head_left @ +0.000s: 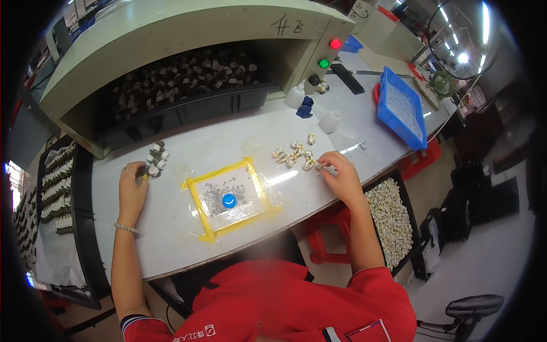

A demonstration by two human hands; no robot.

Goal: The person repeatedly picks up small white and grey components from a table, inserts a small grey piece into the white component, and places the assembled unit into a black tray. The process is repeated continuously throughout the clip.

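My right hand (345, 181) pinches a small white-and-yellow piece (319, 166) between thumb and fingertips, at the right edge of a loose scatter of similar pieces (297, 149). My left hand (133, 187) rests on the bench at the left, fingers curled in. Its fingertips touch the near end of a small group of dark-and-white parts (158, 155); a bit of yellow shows by the thumb, and what the fingers hold is too small to make out. Between my hands, a yellow tape frame (203, 221) borders a grey-spotted sheet, on which stands a round blue cap (229, 200).
Behind the bench, a pale machine (188, 29) holds a black bin (188, 117) of dark-and-white parts. White bottles (330, 121) and a blue tray (402, 108) are at the right. Black trays flank me: one with rows of parts (85, 228), one with white-yellow pieces (393, 222). A red stool (327, 235) stands below.
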